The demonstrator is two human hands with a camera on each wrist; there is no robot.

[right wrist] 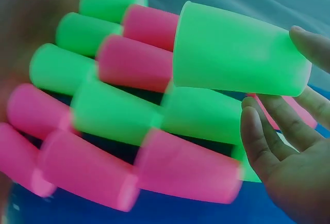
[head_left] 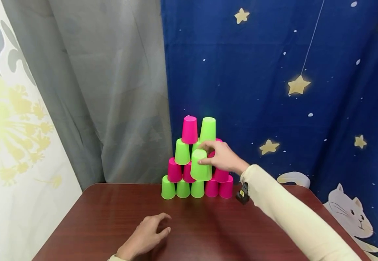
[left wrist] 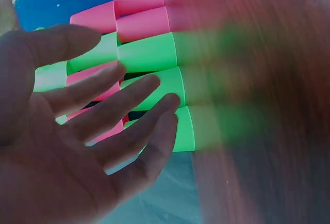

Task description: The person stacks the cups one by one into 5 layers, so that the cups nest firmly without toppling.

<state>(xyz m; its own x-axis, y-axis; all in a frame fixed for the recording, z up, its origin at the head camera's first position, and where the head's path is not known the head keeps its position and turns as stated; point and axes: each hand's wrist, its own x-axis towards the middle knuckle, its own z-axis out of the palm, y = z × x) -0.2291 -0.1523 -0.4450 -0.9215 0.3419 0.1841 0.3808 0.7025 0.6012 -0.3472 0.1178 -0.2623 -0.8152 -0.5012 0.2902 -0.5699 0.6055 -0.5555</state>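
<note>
My right hand (head_left: 223, 156) pinches an upside-down green cup (head_left: 198, 166) near its narrow closed end, in front of a pyramid of cups. In the right wrist view the thumb and fingers lie on opposite sides of this green cup (right wrist: 237, 51). Behind it rise rows of upside-down pink and green cups, with a pink cup (head_left: 189, 129) and a green cup (head_left: 208, 129) in the highest row. My left hand (head_left: 146, 233) hovers low over the table in front of the pyramid, holding nothing. Its fingers (left wrist: 111, 110) are spread and relaxed in the left wrist view.
The bottom row of cups, from a green cup (head_left: 168, 187) to a pink cup (head_left: 226, 187), stands near the far edge of the dark red-brown table (head_left: 110, 217). Close behind hang a grey curtain (head_left: 136, 108) and a blue star-patterned curtain (head_left: 241, 72).
</note>
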